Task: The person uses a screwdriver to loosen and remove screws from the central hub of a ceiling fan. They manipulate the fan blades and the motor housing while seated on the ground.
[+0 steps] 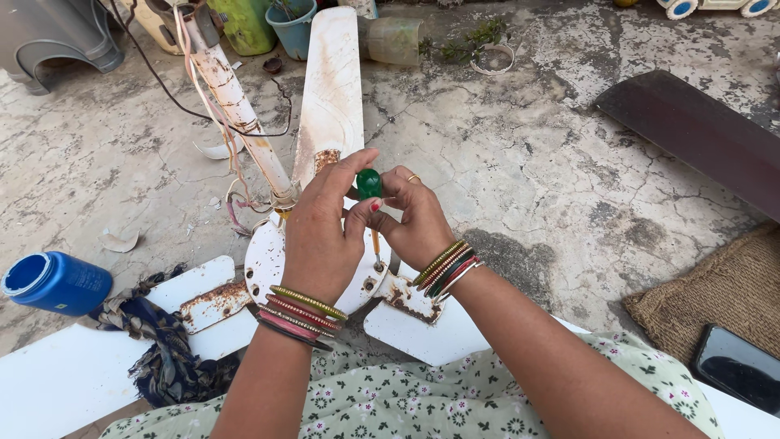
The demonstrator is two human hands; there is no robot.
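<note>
Together, the left hand [319, 236] and the right hand [414, 219] are closing their fingers around the green handle of a screwdriver [370, 185], which is standing upright with its shaft reaching down to the rusty white ceiling fan [329, 106] lying on the cracked concrete floor [528, 162].

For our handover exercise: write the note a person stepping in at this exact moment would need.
Left hand and right hand both grip the green handle of a screwdriver, held upright, its tip down at a screw on the rusty white ceiling fan hub. Fan lies on the concrete floor with three blades attached. Blade bracket is in place. Whether the screw is loose cannot be told.
</note>
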